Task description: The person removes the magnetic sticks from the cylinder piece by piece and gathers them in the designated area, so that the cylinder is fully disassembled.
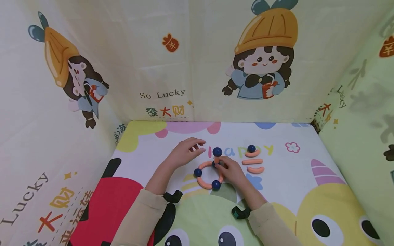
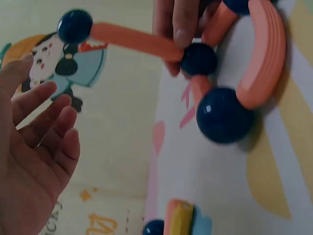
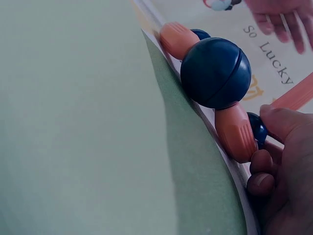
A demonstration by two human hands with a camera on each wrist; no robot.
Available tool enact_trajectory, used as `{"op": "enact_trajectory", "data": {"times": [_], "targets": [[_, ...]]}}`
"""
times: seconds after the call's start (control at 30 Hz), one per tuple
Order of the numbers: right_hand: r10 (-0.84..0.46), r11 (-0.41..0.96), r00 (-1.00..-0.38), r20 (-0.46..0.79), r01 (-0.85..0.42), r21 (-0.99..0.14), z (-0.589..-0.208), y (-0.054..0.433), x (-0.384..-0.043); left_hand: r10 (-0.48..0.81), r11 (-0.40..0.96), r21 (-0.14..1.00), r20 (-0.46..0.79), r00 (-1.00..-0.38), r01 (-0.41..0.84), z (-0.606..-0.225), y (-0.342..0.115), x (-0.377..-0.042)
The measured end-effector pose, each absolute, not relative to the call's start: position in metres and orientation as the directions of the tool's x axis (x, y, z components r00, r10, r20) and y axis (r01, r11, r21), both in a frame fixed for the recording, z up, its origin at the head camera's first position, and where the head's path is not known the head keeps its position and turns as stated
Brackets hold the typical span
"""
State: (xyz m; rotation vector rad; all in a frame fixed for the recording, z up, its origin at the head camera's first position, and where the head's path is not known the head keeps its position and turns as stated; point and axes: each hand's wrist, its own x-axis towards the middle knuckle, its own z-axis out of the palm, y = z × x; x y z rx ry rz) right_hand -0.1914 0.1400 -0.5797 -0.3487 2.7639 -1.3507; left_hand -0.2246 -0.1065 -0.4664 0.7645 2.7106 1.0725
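Head view: right fingers (image 1: 227, 160) grip ring (image 1: 203, 183), left hand (image 1: 185, 152) near

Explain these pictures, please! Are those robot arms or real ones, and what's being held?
Real ones: a person's bare left hand and right hand. The widest picture comes from a camera on the head; the other two, from cameras on the wrists. On the colourful table lie three orange sticks and a dark blue ball. Nearby is a ring of curved sticks and blue balls, with a ball-topped stick poking up. The right hand's grip is where that stick meets the ring. The left hand holds nothing.
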Motion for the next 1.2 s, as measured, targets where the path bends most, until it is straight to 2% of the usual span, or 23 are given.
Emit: {"op": "enact_trajectory", "data": {"times": [0.17, 0.43, 0.83, 1.2], "targets": [[-0.218, 0.566, -0.974, 0.06, -0.176, -0.805, -0.582, 0.141, -0.191, 0.593, 0.558, 0.692, 0.053, -0.803, 0.458, -0.467, -0.088, -0.221], [-0.223, 0.563, -0.973, 0.067, -0.184, -0.806, -0.582, 0.142, -0.19, 0.611, 0.556, 0.693, 0.034, -0.791, 0.459, -0.473, -0.067, -0.219], [-0.233, 0.577, -0.969, 0.077, -0.201, -0.792, -0.58, 0.142, -0.191, 0.547, 0.571, 0.712, 0.043, -0.836, 0.41, -0.482, -0.061, -0.219], [-0.221, 0.586, -0.972, 0.085, -0.202, -0.785, -0.582, 0.142, -0.193, 0.392, 0.577, 0.759, 0.066, -0.918, 0.301, -0.49, -0.073, -0.229]]}}
